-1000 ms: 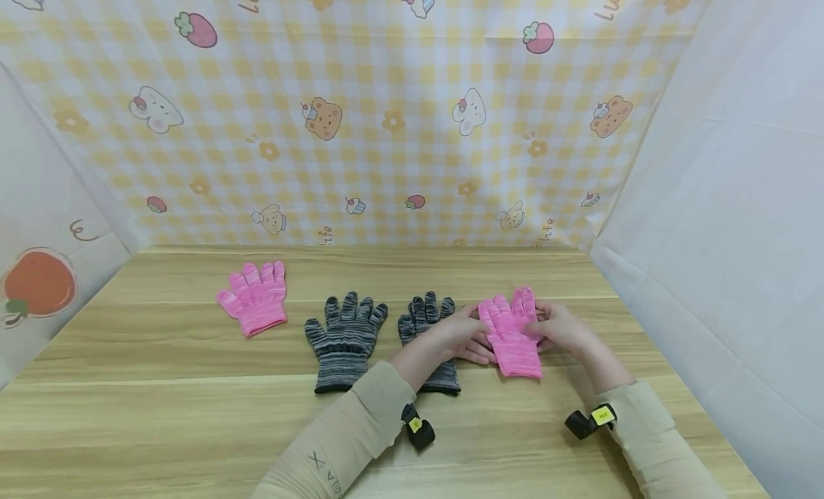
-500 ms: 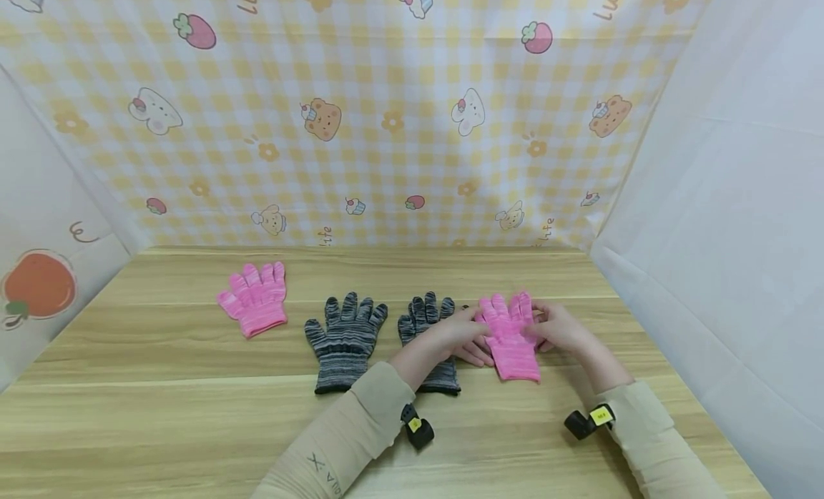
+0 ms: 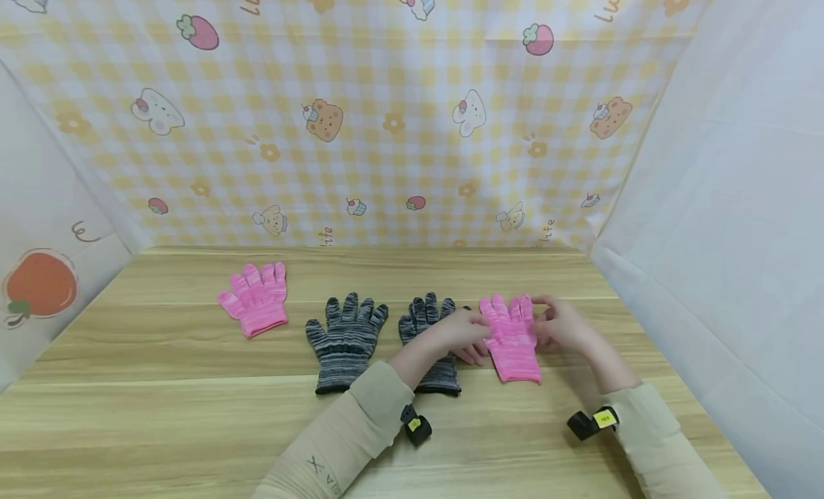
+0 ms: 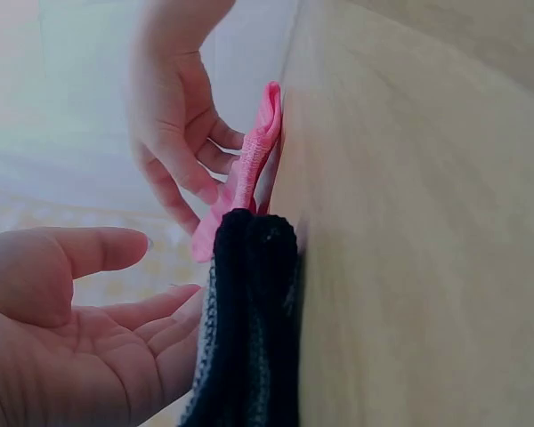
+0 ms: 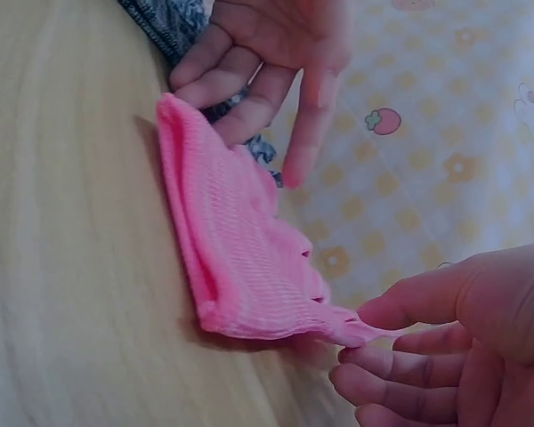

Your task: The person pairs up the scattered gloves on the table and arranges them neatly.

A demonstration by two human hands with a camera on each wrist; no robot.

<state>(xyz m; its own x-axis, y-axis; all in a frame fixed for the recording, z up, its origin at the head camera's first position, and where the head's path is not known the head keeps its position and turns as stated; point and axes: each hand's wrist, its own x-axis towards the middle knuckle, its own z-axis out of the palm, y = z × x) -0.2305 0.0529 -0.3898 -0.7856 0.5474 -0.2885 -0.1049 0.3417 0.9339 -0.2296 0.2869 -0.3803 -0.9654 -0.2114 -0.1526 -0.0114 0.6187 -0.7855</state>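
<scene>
A pink knitted glove [image 3: 513, 349] lies at the right of the table, fingers pointing away and cuff toward me. At its right edge my right hand [image 3: 566, 329] pinches a thin bit of the fabric between thumb and fingers, as the right wrist view shows. My left hand [image 3: 455, 332] is at the glove's left edge, thumb and fingers spread apart with nothing between them in the left wrist view. Beneath the left hand and wrist is a black-and-grey glove [image 3: 443, 376], partly hidden. The pink glove's open cuff [image 5: 191, 236] faces the right wrist camera.
Another black-and-grey glove [image 3: 344, 342] lies left of the covered one. Farther back on the left is a second pink glove [image 3: 257, 299]. The wooden table [image 3: 193, 427] ends at a checked cloth backdrop [image 3: 386, 163], with white cloth [image 3: 721, 199] along the right side.
The right-hand pink glove has settled lower and flatter, its fingers spread more evenly. My left hand has let go and drawn slightly left; a right finger has lifted.
</scene>
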